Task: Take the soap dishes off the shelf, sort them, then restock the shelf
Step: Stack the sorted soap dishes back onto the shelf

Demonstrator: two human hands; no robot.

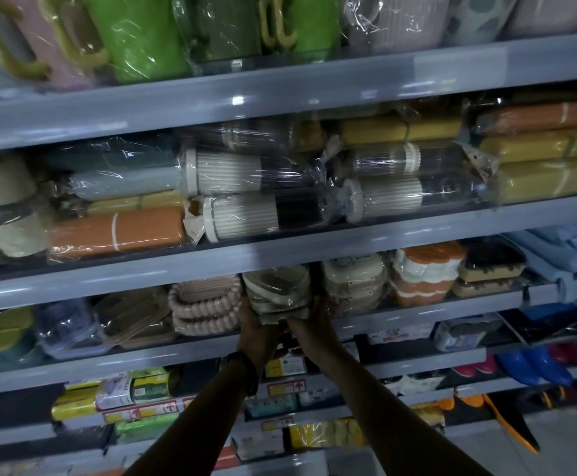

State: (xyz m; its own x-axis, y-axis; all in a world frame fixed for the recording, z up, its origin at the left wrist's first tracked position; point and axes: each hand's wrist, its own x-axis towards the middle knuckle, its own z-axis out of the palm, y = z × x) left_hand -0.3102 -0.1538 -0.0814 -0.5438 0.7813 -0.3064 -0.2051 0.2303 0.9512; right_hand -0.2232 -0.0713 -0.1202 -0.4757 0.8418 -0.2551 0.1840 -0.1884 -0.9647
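A stack of beige, plastic-wrapped soap dishes sits at the front edge of the grey shelf. My left hand grips the stack's left and lower side. Cupped under its right side, my right hand holds it too. To the left stand pink ribbed soap dishes and flat beige ones. To the right are cream lidded dishes, orange-and-white ones and dark-topped ones.
The shelf above holds wrapped ribbed cylinders and orange and yellow rolls. Green and pink jugs stand on the top shelf. Lower shelves carry small boxed goods and blue and red items at the right.
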